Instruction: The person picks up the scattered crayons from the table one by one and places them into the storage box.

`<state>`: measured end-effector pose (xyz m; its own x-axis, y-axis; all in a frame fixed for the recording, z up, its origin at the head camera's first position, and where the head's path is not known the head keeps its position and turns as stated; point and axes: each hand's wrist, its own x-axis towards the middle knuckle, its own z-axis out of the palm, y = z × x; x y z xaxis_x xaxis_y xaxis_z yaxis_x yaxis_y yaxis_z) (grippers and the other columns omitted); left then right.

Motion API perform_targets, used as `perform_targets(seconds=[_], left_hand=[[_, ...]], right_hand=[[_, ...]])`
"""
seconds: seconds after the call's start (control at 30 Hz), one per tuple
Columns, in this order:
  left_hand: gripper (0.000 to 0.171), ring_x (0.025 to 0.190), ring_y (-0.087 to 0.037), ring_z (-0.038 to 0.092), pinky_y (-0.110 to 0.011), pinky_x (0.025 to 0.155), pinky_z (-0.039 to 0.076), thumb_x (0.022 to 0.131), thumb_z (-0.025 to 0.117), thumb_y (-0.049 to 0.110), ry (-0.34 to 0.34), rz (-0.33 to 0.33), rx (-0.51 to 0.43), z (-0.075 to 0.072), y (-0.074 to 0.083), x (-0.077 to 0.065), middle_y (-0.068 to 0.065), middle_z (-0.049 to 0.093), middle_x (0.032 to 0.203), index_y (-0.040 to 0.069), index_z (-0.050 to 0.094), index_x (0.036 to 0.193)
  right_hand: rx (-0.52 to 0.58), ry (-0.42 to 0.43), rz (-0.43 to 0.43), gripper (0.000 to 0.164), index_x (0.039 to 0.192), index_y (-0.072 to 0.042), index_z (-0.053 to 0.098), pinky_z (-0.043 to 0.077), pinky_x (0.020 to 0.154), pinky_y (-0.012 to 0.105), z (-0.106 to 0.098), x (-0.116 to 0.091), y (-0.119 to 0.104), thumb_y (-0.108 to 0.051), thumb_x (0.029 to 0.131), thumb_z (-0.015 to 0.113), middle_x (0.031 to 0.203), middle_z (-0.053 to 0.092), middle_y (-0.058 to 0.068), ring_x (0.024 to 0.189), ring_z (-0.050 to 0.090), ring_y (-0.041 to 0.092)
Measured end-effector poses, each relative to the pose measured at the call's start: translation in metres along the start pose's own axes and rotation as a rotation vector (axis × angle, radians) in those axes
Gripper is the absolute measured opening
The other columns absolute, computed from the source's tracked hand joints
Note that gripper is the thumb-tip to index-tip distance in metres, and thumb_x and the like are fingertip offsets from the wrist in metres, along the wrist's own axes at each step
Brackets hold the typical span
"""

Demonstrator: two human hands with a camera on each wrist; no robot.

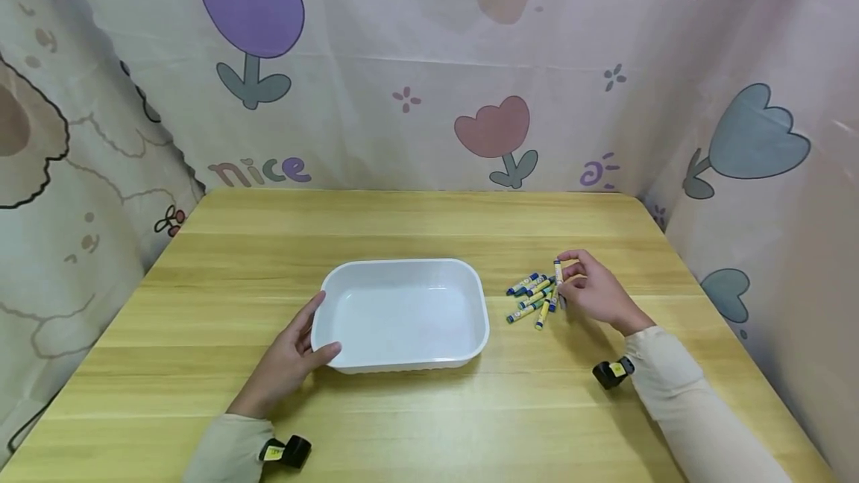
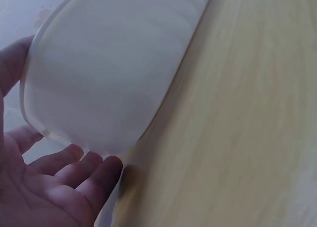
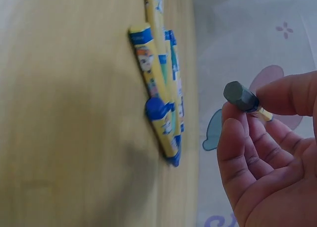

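My left hand (image 1: 287,355) holds the left end of a white plastic tray (image 1: 403,323), thumb over the near left corner of the rim and fingers along the outer wall. The left wrist view shows the fingertips against the outside of the tray (image 2: 109,63). To the right, my right hand (image 1: 597,293) pinches one crayon (image 1: 558,273) between thumb and fingers, just above a small heap of crayons (image 1: 535,304). Seen from the right wrist, the held crayon (image 3: 239,96) has a dark grey-green bare end, and the heap's crayons (image 3: 146,63) wear yellow-and-blue wrappers.
The wooden table (image 1: 376,423) carries the tray at its middle and the heap right of it. A printed curtain (image 1: 349,110) stands behind the table and along both sides. Black wrist cameras sit on both cuffs.
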<state>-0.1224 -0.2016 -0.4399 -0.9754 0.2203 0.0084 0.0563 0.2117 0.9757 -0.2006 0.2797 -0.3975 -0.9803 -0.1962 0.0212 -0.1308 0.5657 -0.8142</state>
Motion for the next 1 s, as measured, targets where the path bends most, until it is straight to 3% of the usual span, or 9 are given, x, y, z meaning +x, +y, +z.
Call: perform_targets(seconds=[0.2,0.43,0.67,0.8,0.9,1.0], left_hand=[[0.086,0.123,-0.015,0.049,-0.020,0.088,0.047,0.091,0.068,0.009,-0.014,0.002,-0.023,-0.002,0.000,0.000,-0.027,0.022,0.154,0.011,0.013,0.157],[0.087,0.126,-0.028,0.047,-0.020,0.088,0.048,0.090,0.069,0.007,-0.019,0.005,-0.047,-0.003,0.000,0.001,-0.027,0.022,0.154,0.010,0.013,0.156],[0.088,0.119,-0.009,0.052,-0.023,0.088,0.049,0.089,0.070,0.006,-0.024,-0.004,-0.076,-0.003,-0.003,0.000,-0.026,0.021,0.155,0.012,0.014,0.157],[0.089,0.121,-0.024,0.051,-0.025,0.086,0.050,0.088,0.070,0.005,-0.018,-0.007,-0.068,-0.003,-0.003,0.000,-0.027,0.023,0.154,0.012,0.014,0.157],[0.089,0.125,-0.039,0.046,-0.026,0.086,0.050,0.087,0.071,0.005,-0.011,-0.014,-0.064,-0.002,-0.002,0.000,-0.028,0.023,0.153,0.012,0.015,0.156],[0.090,0.127,-0.043,0.043,-0.026,0.087,0.050,0.087,0.071,0.005,-0.011,-0.016,-0.071,-0.002,-0.003,-0.001,-0.028,0.022,0.154,0.011,0.015,0.156]], right_hand=[[0.028,-0.038,-0.025,0.044,0.131,0.005,0.042,0.052,0.064,0.030,0.005,0.009,-0.009,0.005,0.090,0.058,0.103,0.052,0.022,0.081,0.059,0.027],[0.041,-0.088,-0.057,0.045,0.130,0.002,0.046,0.049,0.061,0.028,0.011,0.019,-0.023,0.007,0.088,0.058,0.102,0.054,0.022,0.077,0.058,0.025],[0.037,-0.130,-0.085,0.043,0.129,0.002,0.046,0.051,0.062,0.029,0.018,0.026,-0.039,0.006,0.088,0.060,0.099,0.054,0.018,0.077,0.060,0.030],[0.030,-0.158,-0.089,0.043,0.130,0.001,0.046,0.052,0.063,0.035,0.021,0.031,-0.047,0.004,0.089,0.059,0.100,0.055,0.017,0.080,0.060,0.037],[0.031,-0.181,-0.102,0.042,0.130,0.000,0.047,0.052,0.062,0.035,0.024,0.035,-0.052,0.003,0.090,0.060,0.101,0.055,0.017,0.079,0.060,0.034],[0.023,-0.199,-0.113,0.042,0.129,-0.001,0.047,0.052,0.061,0.032,0.027,0.038,-0.056,0.002,0.089,0.060,0.101,0.054,0.016,0.077,0.059,0.028]])
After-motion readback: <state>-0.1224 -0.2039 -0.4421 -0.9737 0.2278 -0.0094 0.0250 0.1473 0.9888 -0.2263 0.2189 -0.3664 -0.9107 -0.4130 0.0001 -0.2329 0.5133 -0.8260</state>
